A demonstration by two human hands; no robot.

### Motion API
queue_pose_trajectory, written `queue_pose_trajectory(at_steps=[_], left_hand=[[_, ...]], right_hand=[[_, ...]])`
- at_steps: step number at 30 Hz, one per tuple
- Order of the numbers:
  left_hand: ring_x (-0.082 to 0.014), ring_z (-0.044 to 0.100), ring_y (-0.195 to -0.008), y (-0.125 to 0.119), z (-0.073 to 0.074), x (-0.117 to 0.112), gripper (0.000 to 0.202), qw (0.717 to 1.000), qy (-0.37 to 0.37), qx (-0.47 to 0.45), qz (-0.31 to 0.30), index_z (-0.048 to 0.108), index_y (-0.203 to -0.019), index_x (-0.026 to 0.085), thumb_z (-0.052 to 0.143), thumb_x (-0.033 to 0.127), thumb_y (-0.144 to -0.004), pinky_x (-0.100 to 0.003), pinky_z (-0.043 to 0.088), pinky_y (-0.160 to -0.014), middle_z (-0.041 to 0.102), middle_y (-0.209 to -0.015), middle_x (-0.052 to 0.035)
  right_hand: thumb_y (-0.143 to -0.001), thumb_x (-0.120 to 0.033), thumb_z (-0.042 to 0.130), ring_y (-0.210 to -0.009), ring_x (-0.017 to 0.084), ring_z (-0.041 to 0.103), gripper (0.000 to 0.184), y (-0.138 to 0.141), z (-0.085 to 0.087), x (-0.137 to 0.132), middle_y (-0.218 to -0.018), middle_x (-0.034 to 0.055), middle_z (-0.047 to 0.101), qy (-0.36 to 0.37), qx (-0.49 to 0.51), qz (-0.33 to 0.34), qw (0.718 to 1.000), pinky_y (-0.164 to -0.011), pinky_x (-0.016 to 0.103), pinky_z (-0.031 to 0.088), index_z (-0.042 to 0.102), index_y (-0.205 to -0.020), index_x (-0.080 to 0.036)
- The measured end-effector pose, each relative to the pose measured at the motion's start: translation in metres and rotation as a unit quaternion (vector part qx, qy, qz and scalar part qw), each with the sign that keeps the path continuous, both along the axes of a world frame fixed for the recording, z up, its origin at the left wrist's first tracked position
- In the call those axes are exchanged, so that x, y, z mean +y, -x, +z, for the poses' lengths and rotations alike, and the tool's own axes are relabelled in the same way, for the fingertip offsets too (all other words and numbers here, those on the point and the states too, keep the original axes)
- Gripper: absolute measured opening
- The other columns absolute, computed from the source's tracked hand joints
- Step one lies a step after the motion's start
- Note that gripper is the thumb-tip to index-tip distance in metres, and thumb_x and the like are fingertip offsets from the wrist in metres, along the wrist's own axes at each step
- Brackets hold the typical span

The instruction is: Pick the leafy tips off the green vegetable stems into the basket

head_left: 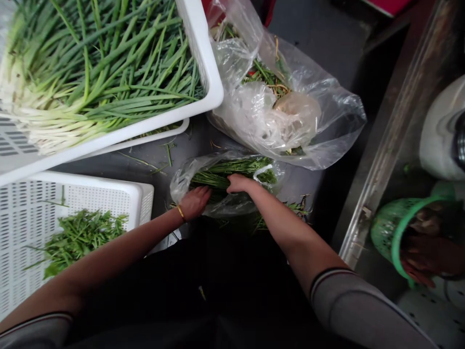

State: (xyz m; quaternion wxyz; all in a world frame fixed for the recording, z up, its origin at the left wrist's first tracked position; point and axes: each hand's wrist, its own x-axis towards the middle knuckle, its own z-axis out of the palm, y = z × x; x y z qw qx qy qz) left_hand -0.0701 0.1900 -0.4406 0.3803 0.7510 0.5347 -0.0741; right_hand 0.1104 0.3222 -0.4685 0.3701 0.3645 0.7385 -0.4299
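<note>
A small clear plastic bag (189,177) holding a bundle of thin green stalks (232,169) lies on the dark floor in front of me. My left hand (194,201) rests on the near edge of that bag, fingers curled onto the plastic. My right hand (240,184) is closed on the green stalks at the bag's mouth. A gold bracelet (180,212) sits on my left wrist.
A white crate (209,63) full of spring onions (94,72) stands at the upper left. A second white crate (127,194) at the lower left holds cut greens (80,237). A large clear bag of scraps (283,106) lies beyond. A steel edge (385,145) and green basket (395,232) stand at right.
</note>
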Motion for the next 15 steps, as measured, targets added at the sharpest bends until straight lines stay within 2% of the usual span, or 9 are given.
queue_pose_trajectory(at_steps=[2,5,8,10,13,15], left_hand=[[-0.0289,0.04,-0.123,-0.002,-0.007,-0.006,0.048,0.999,-0.004,-0.018,-0.041,0.05,-0.123,0.009,0.048,0.01,-0.075,-0.042,0.036,-0.099,0.047,-0.131,-0.0191],[-0.0278,0.041,-0.122,0.0,-0.013,-0.015,0.043,0.994,-0.016,-0.061,-0.085,0.055,-0.116,0.009,0.048,0.007,-0.074,-0.041,0.036,-0.099,0.052,-0.125,-0.0185],[-0.0246,0.051,-0.105,0.005,-0.012,-0.025,0.026,0.994,-0.005,-0.069,-0.079,0.062,-0.098,0.013,0.048,0.008,-0.075,-0.037,0.042,-0.092,0.06,-0.103,-0.0134],[-0.0229,0.053,-0.097,0.011,-0.013,-0.03,0.021,0.998,-0.001,-0.039,-0.045,0.061,-0.092,0.013,0.046,0.011,-0.078,-0.035,0.045,-0.086,0.06,-0.097,-0.0125],[-0.0199,0.053,-0.092,0.022,-0.019,-0.031,0.023,1.0,-0.006,0.002,0.011,0.059,-0.093,0.014,0.04,0.011,-0.082,-0.032,0.046,-0.08,0.058,-0.099,-0.0117],[-0.0185,0.054,-0.089,0.031,-0.024,-0.026,0.022,1.0,0.003,0.009,0.025,0.06,-0.086,0.016,0.04,0.01,-0.08,-0.03,0.046,-0.079,0.059,-0.093,-0.009]], right_hand=[[-0.062,-0.054,0.067,-0.108,0.024,0.058,0.075,0.003,0.002,-0.006,-0.122,0.0118,0.059,0.014,0.019,-0.005,1.0,-0.085,0.027,0.046,0.051,-0.124,-0.014],[-0.058,-0.065,0.065,-0.108,0.027,0.058,0.084,0.019,0.006,-0.02,-0.121,0.0148,0.059,0.007,0.0,-0.01,1.0,-0.086,0.032,0.047,0.052,-0.123,-0.013],[-0.056,-0.052,0.073,-0.106,0.03,0.06,0.078,0.039,0.007,-0.035,-0.115,0.0192,0.062,-0.027,-0.053,-0.005,0.998,-0.086,0.037,0.048,0.055,-0.119,-0.01],[-0.058,-0.042,0.074,-0.104,0.028,0.061,0.066,0.046,0.007,-0.04,-0.112,0.0181,0.064,-0.029,-0.056,-0.005,0.998,-0.085,0.035,0.049,0.058,-0.115,-0.012],[-0.061,-0.032,0.069,-0.1,0.028,0.063,0.046,0.042,0.006,-0.031,-0.106,0.0152,0.067,-0.014,-0.045,0.004,0.999,-0.08,0.033,0.05,0.066,-0.104,-0.014],[-0.06,-0.03,0.067,-0.096,0.029,0.064,0.043,0.033,0.008,-0.018,-0.103,0.0148,0.068,-0.007,-0.041,0.013,0.999,-0.078,0.033,0.05,0.068,-0.1,-0.014]])
